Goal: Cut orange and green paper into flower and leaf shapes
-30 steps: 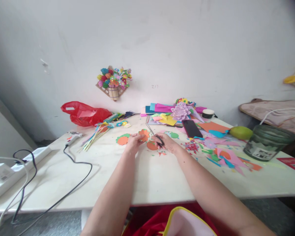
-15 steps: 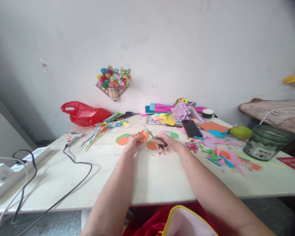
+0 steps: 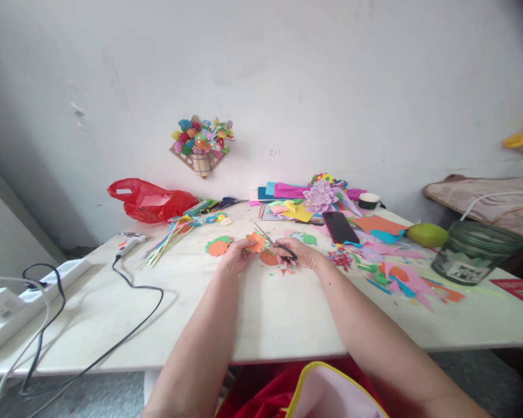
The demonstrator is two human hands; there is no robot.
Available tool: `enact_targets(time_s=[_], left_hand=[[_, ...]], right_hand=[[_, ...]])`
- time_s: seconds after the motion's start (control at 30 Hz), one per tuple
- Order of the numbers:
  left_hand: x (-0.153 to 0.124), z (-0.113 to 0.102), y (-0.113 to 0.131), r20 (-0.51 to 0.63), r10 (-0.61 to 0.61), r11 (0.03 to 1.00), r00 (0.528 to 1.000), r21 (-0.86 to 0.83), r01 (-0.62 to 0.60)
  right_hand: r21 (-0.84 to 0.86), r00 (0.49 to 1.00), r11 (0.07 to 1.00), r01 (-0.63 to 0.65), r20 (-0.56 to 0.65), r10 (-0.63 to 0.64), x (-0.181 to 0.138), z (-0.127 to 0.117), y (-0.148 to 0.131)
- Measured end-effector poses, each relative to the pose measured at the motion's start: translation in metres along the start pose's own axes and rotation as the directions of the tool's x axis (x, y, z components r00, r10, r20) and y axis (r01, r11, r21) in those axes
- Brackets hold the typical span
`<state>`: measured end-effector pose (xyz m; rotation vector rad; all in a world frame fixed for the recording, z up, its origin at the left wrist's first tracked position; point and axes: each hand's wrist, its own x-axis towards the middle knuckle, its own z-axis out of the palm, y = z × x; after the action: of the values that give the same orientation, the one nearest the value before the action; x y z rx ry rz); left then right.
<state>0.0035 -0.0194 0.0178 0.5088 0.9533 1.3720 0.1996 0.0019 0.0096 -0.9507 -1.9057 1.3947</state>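
Between the thumb and fingers of my left hand [image 3: 237,255] is an orange flower-shaped cutout [image 3: 255,241], with a little green showing at its edge. My right hand [image 3: 300,253] is closed round the black handles of a pair of scissors [image 3: 287,251]. The blades point up and left, close beside the cutout; whether they touch it I cannot tell. Below the hands lies an orange round piece [image 3: 269,258] with small scraps near it. Orange and green cutouts [image 3: 218,248] rest left of my left hand, and green round pieces [image 3: 308,238] lie beyond my right.
A glue gun [image 3: 131,244] with a black cord and thin sticks [image 3: 169,242] lie left. A red plastic bag [image 3: 154,201] sits behind them. To the right are a phone [image 3: 340,227], colourful scraps [image 3: 407,280], a green fruit [image 3: 427,235] and a glass jar [image 3: 475,252].
The orange cutout has turned slightly in my left hand. My right hand and the scissors stay in nearly the same place.
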Motion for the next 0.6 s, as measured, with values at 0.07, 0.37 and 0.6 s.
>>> enact_targets(time_s=[0.07,0.37,0.6], left_hand=[[-0.0002,0.0003,0.0002,-0.010,-0.008,1.000,1.000,0.000,0.008],[-0.0006,0.0003,0.0002,-0.007,-0.008,1.000,1.000,-0.011,0.008],[-0.0012,0.0007,0.0003,-0.008,0.002,1.000,1.000,0.000,-0.002]], right_hand=[[-0.015,1.000,1.000,-0.011,0.004,0.011,0.0007,-0.0002,0.0001],[-0.024,0.999,0.999,-0.042,-0.019,0.042,-0.0003,0.0003,-0.0005],[-0.037,0.996,0.996,-0.080,-0.045,0.078,-0.0015,0.0022,-0.0054]])
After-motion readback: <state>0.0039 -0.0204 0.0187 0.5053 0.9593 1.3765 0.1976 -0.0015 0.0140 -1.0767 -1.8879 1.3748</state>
